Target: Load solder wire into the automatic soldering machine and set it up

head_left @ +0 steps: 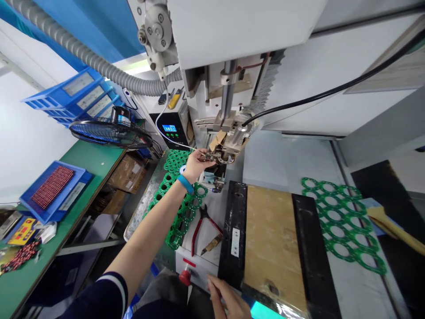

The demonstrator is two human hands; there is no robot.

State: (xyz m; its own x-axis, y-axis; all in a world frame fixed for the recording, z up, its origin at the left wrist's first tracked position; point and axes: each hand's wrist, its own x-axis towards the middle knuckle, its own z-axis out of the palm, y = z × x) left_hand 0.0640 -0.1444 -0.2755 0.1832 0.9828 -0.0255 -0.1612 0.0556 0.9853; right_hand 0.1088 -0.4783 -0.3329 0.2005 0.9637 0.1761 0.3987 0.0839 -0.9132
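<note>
Left hand [195,166], fingers narrowed at the machine head [237,135], far side (whether gripping, cannot tell); right hand [229,300], near, fingers close together, hold unclear; a slip could burn if the machine head is hot.

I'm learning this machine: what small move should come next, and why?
Perhaps steady the thin, pale flexible tube with the bare left hand: it is at the tube's lower end, beside the grey metal machine head, though its exact grip is unclear.
</note>
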